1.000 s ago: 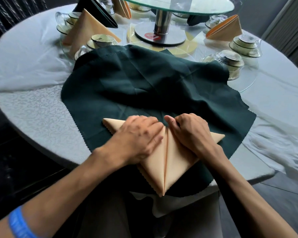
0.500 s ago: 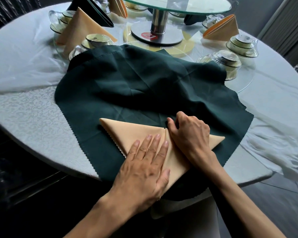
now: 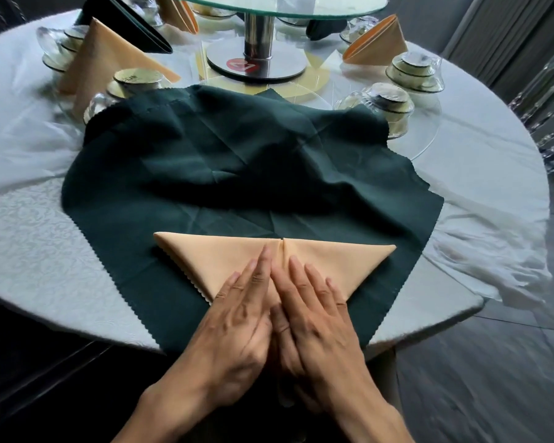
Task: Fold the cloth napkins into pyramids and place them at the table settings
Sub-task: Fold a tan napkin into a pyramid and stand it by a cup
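Both hands [image 3: 269, 318] now flat — peach napkin [image 3: 224, 260]

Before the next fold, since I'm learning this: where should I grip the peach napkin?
Probably at its two far corners, left and right of the peach napkin, coming from the outer sides. Both hands, left and right, cover the near tip; those corners lie bare.

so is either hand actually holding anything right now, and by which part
Nothing is gripped. The left hand and right hand lie flat with straight fingers on the near, pointed part of the peach napkin, beside its centre seam.
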A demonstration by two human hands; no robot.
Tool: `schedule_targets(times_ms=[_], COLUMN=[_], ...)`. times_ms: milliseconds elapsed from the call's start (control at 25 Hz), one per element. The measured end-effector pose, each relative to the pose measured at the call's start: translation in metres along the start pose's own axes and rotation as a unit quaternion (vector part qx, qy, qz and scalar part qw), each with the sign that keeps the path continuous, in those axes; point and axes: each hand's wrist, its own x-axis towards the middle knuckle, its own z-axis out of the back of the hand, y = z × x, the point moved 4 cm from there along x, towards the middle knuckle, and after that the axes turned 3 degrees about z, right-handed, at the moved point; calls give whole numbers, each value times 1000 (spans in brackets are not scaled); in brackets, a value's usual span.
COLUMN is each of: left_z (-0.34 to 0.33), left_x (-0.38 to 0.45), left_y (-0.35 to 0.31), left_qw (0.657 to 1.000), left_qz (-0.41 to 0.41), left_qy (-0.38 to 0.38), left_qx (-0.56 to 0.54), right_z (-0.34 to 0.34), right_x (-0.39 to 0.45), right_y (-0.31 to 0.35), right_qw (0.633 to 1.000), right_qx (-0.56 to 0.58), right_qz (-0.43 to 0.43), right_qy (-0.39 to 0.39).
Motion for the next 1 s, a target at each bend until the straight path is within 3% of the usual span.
schedule_targets(times_ms=[40, 160, 280, 400, 520, 640, 800, 880, 1000], left_z=[6, 29, 40, 39, 51, 57, 65, 80, 103], left_x=[1, 12, 43, 80, 102, 117, 118, 113, 97], left_y=[4, 14, 16, 10, -3, -11, -16, -24, -54], left_qw=[998, 990, 988, 969, 963, 953, 960, 971, 971], left_qz=[13, 7, -72, -136, -102, -63, -79, -95, -140], left_qy=[14, -52, -112, 9, 175, 258, 256, 219, 188], left_qx=[-58, -129, 75, 205, 179, 144, 75, 26, -46], right_z=[-1, -9, -13, -13, -11, -10, -4, 7, 37], right_x=[-5, -14, -14, -16, -15, -18, -17, -14, -1], right_y=[5, 10, 10, 11, 11, 10, 10, 10, 10], right_qw=[1000, 998, 997, 997, 997, 998, 1000, 994, 956], right_qx=[-14, -39, -55, -72, -64, -45, 11, 104, 265], right_qz=[-2, 0, -2, 9, 13, 11, 6, -24, -117], right_qy=[7, 45, 50, 39, 37, 36, 15, -18, -42])
